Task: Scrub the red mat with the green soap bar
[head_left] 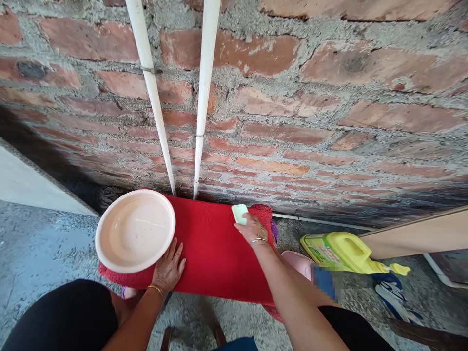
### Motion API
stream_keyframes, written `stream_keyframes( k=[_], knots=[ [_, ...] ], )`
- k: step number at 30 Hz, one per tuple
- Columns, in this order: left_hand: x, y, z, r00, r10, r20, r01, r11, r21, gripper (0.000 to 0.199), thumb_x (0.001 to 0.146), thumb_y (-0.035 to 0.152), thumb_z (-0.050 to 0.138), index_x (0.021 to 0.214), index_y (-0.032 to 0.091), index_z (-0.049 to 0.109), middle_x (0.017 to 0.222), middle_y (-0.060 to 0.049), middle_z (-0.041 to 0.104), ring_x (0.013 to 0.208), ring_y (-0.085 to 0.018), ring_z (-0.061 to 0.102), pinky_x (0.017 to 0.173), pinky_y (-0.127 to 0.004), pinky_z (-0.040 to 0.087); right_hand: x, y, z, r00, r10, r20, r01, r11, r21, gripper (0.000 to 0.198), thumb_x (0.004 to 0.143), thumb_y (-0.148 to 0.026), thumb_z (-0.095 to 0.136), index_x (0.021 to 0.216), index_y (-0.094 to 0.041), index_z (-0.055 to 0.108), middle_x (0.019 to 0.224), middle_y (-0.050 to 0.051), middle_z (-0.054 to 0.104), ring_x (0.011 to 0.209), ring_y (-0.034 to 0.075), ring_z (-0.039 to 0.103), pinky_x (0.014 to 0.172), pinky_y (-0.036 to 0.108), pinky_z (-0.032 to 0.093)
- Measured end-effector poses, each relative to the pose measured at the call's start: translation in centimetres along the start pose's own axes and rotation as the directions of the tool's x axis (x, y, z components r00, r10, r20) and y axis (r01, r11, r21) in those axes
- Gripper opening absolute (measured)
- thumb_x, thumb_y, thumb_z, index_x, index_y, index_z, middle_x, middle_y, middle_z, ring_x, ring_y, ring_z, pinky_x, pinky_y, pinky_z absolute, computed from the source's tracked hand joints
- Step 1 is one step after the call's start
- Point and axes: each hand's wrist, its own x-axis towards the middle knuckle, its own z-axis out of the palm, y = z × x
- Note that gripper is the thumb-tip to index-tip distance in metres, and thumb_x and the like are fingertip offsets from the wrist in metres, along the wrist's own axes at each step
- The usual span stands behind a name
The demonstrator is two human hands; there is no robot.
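A smooth red cloth (214,243) lies stretched over a low bench or board, with fluffy red edges at both ends. My left hand (168,265) rests flat on its front left part, fingers spread, close against a pale pink basin (136,229). Some clear water appears to be in the basin. My right hand (251,227) grips a pale green, rounded block (239,213) over the far right part of the cloth. Whether that block is a soap bar or the back of a brush, I cannot tell. Its underside is hidden.
A brick wall (270,102) with two white pipes (204,73) rises behind the bench. Right of it, a yellow detergent jug (340,248) lies on the concrete floor near a pink container (298,262) and blue-and-white footwear (393,295). A pale panel (40,180) stands at left.
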Motion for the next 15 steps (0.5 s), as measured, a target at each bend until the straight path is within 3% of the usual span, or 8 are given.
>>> stream_keyframes(
  k=[4,7,10,15],
  knots=[
    [0.0,-0.1,0.1,1.000,-0.007,0.014,0.008,1.000,-0.013,0.047,0.089,0.038,0.041,0.129,0.018,0.055,0.141,-0.013,0.048,0.131,-0.027,0.043,0.107,-0.043,0.036,0.0,6.7,-0.7,0.978,0.205,-0.035,-0.202,0.976,0.078,0.046,0.079,-0.048,0.056,0.119,-0.026,0.052,0.106,0.008,0.057,0.093,0.020,0.061,0.080,0.031,0.043],
    [0.0,-0.3,0.1,1.000,0.002,0.015,-0.001,1.000,-0.026,0.048,0.089,0.039,0.041,0.129,0.017,0.055,0.141,-0.013,0.048,0.131,-0.028,0.042,0.107,-0.044,0.035,-1.3,8.4,-0.9,0.947,0.310,-0.079,-0.297,0.944,0.148,0.047,0.076,-0.049,0.058,0.116,-0.025,0.054,0.102,0.007,0.057,0.085,0.019,0.062,0.077,0.031,0.044],
    [0.0,-0.5,0.1,1.000,0.014,0.015,-0.013,0.999,-0.043,0.047,0.089,0.038,0.040,0.128,0.016,0.056,0.140,-0.014,0.049,0.131,-0.028,0.043,0.108,-0.045,0.034,-4.1,6.1,-0.4,0.960,0.266,-0.091,-0.247,0.953,0.176,0.046,0.075,-0.048,0.061,0.114,-0.025,0.056,0.105,0.008,0.058,0.090,0.020,0.062,0.078,0.030,0.044],
    [-0.1,-0.5,-0.1,0.999,0.009,0.045,-0.007,0.999,-0.049,0.048,0.088,0.037,0.040,0.129,0.015,0.055,0.139,-0.015,0.049,0.132,-0.029,0.041,0.110,-0.047,0.030,-10.3,-2.1,3.0,0.999,-0.020,-0.042,0.028,0.977,0.210,0.043,0.072,-0.043,0.064,0.112,-0.028,0.059,0.105,0.006,0.059,0.093,0.020,0.060,0.078,0.029,0.043]
  ],
)
